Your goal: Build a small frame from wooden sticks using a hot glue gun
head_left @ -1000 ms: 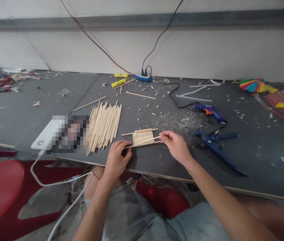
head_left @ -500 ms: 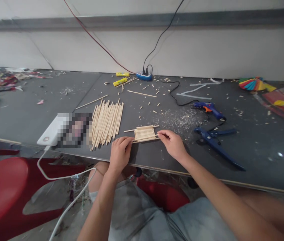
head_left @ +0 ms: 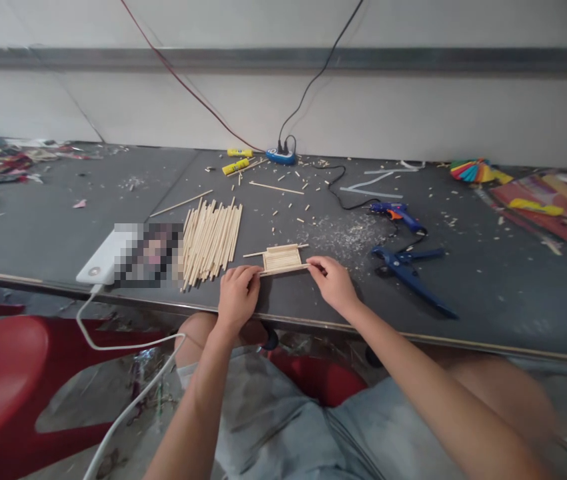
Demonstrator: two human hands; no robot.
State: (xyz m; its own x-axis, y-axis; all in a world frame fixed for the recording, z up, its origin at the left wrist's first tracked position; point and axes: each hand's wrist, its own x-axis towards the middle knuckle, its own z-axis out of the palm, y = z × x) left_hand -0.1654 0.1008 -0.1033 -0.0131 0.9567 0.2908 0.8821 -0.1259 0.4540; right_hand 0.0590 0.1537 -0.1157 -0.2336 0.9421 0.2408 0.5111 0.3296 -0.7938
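Small stick frame lies flat on the dark table, rows of short sticks inside, longer rods along its far and near sides. Left hand is at the frame's near-left corner, fingertips closed on the left end of the near stick; exact thumb contact too small to tell. Right hand is at the near-right corner, thumb and forefinger pinched with no visible gap on that stick's other end. Step in hand looks like lining up the near stick along the frame's edge. Next move likely calls for light, even pressure at both ends, stick parallel to the far rod, no skewing. Can't tell if glue is on it. Loose stick pile is left of the frame; blue glue gun right and farther back; blue cutter right of it, beyond the right hand. Neither tool is held.
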